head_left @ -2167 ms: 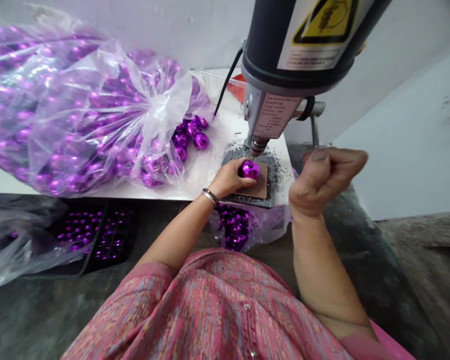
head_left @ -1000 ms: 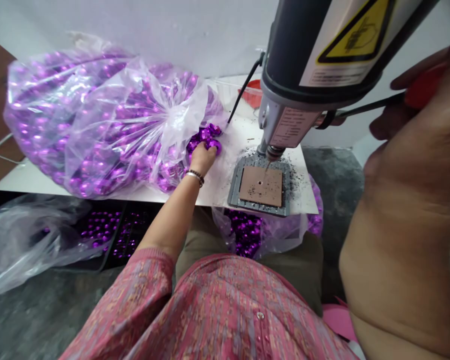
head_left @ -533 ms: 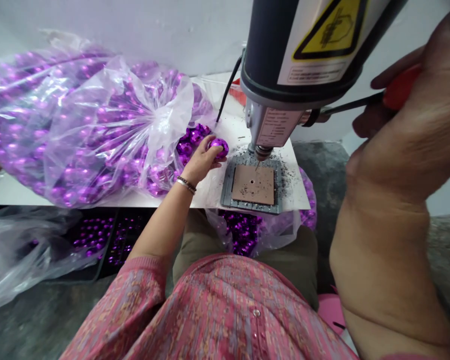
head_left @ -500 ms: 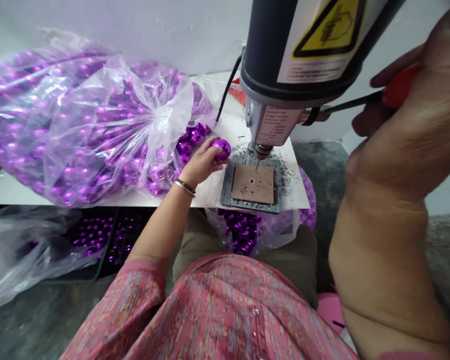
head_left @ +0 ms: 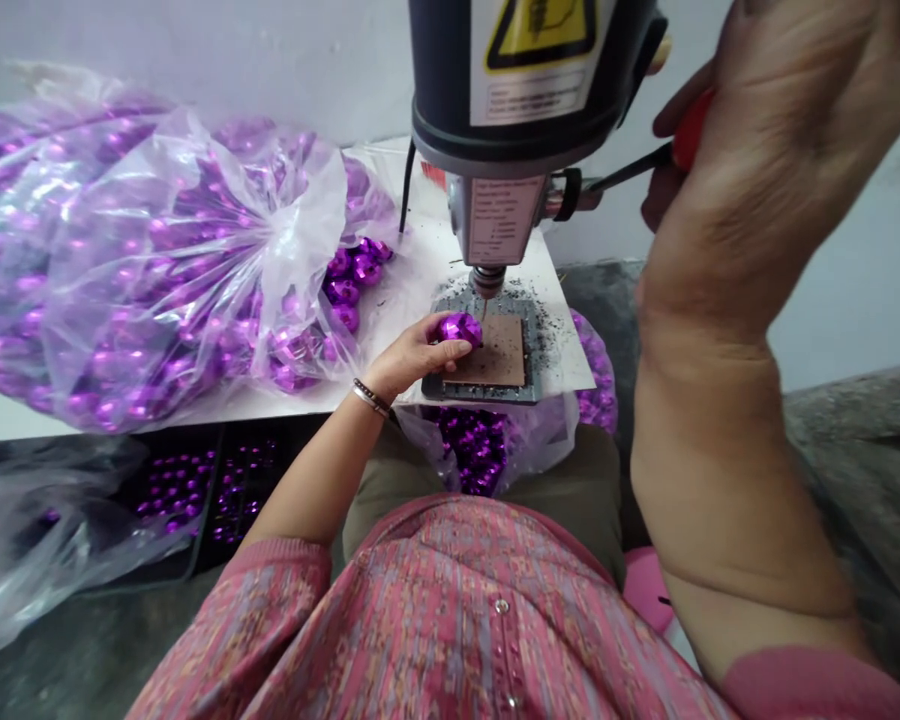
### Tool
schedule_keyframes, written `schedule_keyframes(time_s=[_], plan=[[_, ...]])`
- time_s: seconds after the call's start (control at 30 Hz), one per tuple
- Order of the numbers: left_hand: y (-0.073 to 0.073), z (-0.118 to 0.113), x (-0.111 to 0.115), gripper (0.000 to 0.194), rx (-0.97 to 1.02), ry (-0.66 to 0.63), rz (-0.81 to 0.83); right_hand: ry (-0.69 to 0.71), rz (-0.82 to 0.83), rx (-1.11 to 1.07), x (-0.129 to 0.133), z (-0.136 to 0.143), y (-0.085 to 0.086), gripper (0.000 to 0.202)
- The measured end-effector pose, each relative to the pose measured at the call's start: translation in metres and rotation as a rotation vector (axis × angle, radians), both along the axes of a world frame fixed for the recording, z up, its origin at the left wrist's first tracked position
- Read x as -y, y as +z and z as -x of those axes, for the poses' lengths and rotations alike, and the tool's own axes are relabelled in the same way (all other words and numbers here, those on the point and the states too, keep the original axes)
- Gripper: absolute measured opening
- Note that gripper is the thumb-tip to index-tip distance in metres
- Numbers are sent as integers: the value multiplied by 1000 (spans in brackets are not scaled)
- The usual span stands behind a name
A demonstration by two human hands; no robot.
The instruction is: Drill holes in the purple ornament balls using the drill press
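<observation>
Between the thumb and fingers of my left hand (head_left: 420, 352) is a shiny purple faceted ball (head_left: 461, 328). It is over the left part of a brown square board (head_left: 504, 355), close beside the thin drill bit (head_left: 484, 309); whether they touch I cannot tell. The board lies on the grey base (head_left: 435, 388) of a drill press (head_left: 514, 130). My right hand (head_left: 780, 150) is raised at the upper right, its fingers wrapped round the red knob (head_left: 691, 128) on the press's lever (head_left: 630, 168). Part of the knob is hidden by the hand.
A big clear plastic bag (head_left: 285, 240) full of purple balls covers the table's left side, several loose balls (head_left: 345, 290) at its mouth. Dark shavings (head_left: 544, 330) lie round the base. Below the table edge hang an open bag of purple pieces (head_left: 472, 450) and dark trays (head_left: 214, 490).
My left hand has carried the purple ball right, from beside the base to over the board near the bit. My right hand still grips the lever knob. The camera view has shifted.
</observation>
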State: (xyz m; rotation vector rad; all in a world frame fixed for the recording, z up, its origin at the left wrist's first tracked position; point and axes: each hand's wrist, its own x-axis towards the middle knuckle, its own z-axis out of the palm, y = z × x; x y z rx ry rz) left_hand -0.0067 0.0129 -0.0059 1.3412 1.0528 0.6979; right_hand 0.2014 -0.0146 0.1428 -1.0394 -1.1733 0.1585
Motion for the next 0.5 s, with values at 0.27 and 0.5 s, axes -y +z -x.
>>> schedule_keyframes(time_s=[0.27, 0.5], plan=[[12, -13, -2, 53, -230, -30, -46, 15, -16, 19, -3, -3, 2, 55], [8, -19, 0, 50, -287, -1, -95, 112, 117, -24, 2, -1, 6, 42]])
